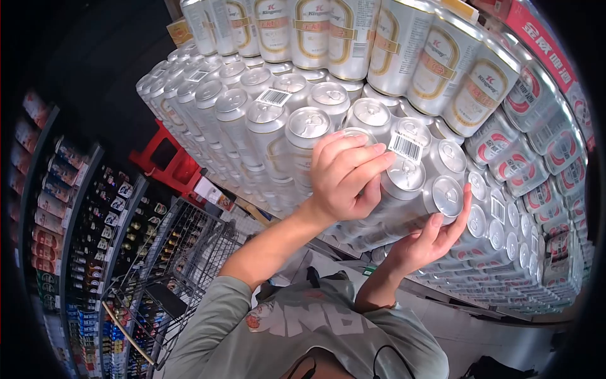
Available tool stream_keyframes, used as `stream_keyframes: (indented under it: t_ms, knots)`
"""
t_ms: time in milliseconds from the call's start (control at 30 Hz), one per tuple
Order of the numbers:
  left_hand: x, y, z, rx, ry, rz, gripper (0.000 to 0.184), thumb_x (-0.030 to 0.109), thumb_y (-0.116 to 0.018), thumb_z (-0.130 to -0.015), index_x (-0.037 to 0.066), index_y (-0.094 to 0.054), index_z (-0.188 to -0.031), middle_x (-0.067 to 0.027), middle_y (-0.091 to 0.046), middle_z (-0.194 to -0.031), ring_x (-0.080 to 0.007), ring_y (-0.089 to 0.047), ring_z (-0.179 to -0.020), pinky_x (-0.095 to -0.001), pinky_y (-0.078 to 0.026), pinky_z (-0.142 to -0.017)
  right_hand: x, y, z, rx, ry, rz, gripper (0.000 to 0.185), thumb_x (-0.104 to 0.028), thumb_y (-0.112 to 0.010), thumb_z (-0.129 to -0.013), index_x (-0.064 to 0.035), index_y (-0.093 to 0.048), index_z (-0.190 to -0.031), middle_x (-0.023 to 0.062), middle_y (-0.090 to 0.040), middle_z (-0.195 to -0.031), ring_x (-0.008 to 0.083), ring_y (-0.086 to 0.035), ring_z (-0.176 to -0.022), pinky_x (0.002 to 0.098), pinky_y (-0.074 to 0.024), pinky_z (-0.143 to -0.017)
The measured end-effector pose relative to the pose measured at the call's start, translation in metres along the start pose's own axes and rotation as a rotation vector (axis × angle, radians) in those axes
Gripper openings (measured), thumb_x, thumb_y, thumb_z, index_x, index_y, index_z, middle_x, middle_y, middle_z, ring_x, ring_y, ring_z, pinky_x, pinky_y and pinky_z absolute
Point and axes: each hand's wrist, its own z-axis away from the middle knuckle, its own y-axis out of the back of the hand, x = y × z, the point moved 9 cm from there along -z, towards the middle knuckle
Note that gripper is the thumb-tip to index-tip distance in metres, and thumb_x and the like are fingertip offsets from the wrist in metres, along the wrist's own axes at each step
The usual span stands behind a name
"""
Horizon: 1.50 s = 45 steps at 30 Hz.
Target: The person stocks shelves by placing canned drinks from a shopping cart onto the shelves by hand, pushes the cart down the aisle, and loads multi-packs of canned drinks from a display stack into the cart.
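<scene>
A wrapped pack of silver beer cans with a barcode label on top lies at the near corner of the stack, between my hands. My left hand grips its left side, fingers bent over the can tops and thumb tucked toward the front. At the pack's right front corner, my right hand holds on, with thumb and long fingers against the end can. The undersides of the cans and part of my right fingers are hidden.
Tall Kingway cans rise behind the pack. More silver cans with red marks are stacked at right. A wire shopping cart stands at lower left, near a red plastic stool. Drink shelves line the far left.
</scene>
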Motion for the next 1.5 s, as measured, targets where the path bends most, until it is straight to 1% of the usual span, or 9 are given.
stream_keyframes:
  t_ms: [100, 633, 833, 933, 1067, 1200, 1267, 1433, 1500]
  knots:
    - [0.001, 0.006, 0.001, 0.02, 0.02, 0.053, 0.029, 0.011, -0.062, -0.074, 0.016, -0.074, -0.1, 0.0023, -0.068, -0.103, -0.0212, -0.058, -0.1, -0.0409, -0.04, -0.098, -0.001, 0.004, 0.004, -0.013, 0.019, 0.045, 0.056, -0.015, -0.05, -0.093, 0.0061, -0.037, -0.144, 0.0179, -0.04, -0.149, 0.029, -0.044, -0.133, 0.0409, -0.0398, -0.107]
    - [0.016, 0.039, 0.027, 0.069, -0.073, 0.106, 0.031, 0.018, -0.054, -0.077, 0.016, -0.077, -0.098, 0.0014, -0.068, -0.106, -0.022, -0.056, -0.104, -0.0411, -0.036, -0.1, 0.0, 0.039, 0.037, 0.106, 0.08, -0.013, 0.067, -0.035, -0.045, -0.09, 0.0071, -0.037, -0.14, 0.0197, -0.043, -0.14, 0.0326, -0.048, -0.127, 0.0451, -0.0442, -0.102]
    - [0.019, 0.057, 0.039, 0.06, 0.009, 0.166, 0.029, 0.017, -0.053, -0.079, 0.017, -0.077, -0.097, 0.0007, -0.066, -0.11, -0.0232, -0.055, -0.106, -0.0419, -0.036, -0.1, 0.0, 0.05, 0.049, 0.149, -0.016, -0.273, 0.063, -0.044, -0.062, -0.089, -0.0041, -0.039, -0.133, 0.0131, -0.043, -0.124, 0.0271, -0.047, -0.119, 0.0446, -0.0426, -0.102]
    - [0.02, 0.062, 0.047, 0.073, 0.003, 0.212, 0.022, 0.016, -0.056, -0.081, 0.012, -0.07, -0.096, -0.0013, -0.066, -0.107, -0.0246, -0.055, -0.103, -0.0427, -0.036, -0.101, -0.005, 0.051, 0.054, 0.084, 0.046, -0.215, 0.059, -0.043, -0.045, -0.092, 0.0005, -0.04, -0.131, 0.0144, -0.048, -0.128, 0.0262, -0.05, -0.118, 0.0417, -0.0421, -0.1]
    - [0.013, 0.077, 0.052, 0.248, 0.047, 0.379, 0.027, 0.02, -0.059, -0.089, 0.005, -0.046, -0.106, -0.0093, -0.056, -0.097, -0.0248, -0.052, -0.094, -0.0411, -0.038, -0.099, -0.006, 0.052, 0.059, -0.003, 0.019, -0.19, 0.067, -0.056, -0.049, -0.091, 0.001, -0.044, -0.126, 0.0121, -0.045, -0.12, 0.0242, -0.051, -0.113, 0.0422, -0.0431, -0.097]
    - [-0.034, 0.084, 0.069, 0.437, 0.58, 0.499, 0.04, 0.026, -0.063, -0.088, 0.001, -0.048, -0.115, -0.0093, -0.052, -0.113, -0.0203, -0.053, -0.098, -0.0335, -0.04, -0.096, -0.01, 0.05, 0.062, -0.032, -0.004, -0.121, 0.071, -0.061, -0.05, -0.09, 0.0027, -0.046, -0.12, 0.0106, -0.043, -0.118, 0.0229, -0.049, -0.112, 0.0411, -0.0399, -0.099]
    - [-0.045, 0.042, 0.081, 0.02, 1.056, 1.027, 0.042, 0.013, -0.063, -0.086, -0.001, -0.048, -0.123, -0.0086, -0.054, -0.116, -0.0165, -0.052, -0.107, -0.0299, -0.038, -0.098, -0.01, 0.052, 0.062, -0.051, -0.023, -0.102, 0.073, -0.065, -0.053, -0.089, -0.0006, -0.046, -0.122, 0.0113, -0.042, -0.119, 0.0243, -0.048, -0.113, 0.0425, -0.0382, -0.099]
    - [-0.041, 0.05, 0.077, -0.172, 1.196, 1.153, 0.047, 0.018, -0.064, -0.089, -0.002, -0.047, -0.128, -0.0067, -0.057, -0.117, -0.0131, -0.053, -0.109, -0.0273, -0.04, -0.096, -0.009, 0.054, 0.067, -0.061, -0.09, -0.152, 0.069, -0.065, -0.06, -0.086, -0.0042, -0.05, -0.117, 0.0099, -0.041, -0.117, 0.0246, -0.046, -0.113, 0.0445, -0.0382, -0.096]
    - [-0.037, 0.05, 0.077, -0.23, 1.278, 1.265, 0.042, 0.017, -0.067, -0.087, -0.001, -0.05, -0.121, -0.0055, -0.057, -0.112, -0.0114, -0.053, -0.104, -0.0261, -0.041, -0.093, -0.015, 0.055, 0.073, -0.168, 0.059, -0.318, 0.062, -0.056, -0.049, -0.091, 0.0026, -0.049, -0.111, 0.0137, -0.047, -0.116, 0.026, -0.052, -0.108, 0.0446, -0.0444, -0.094]
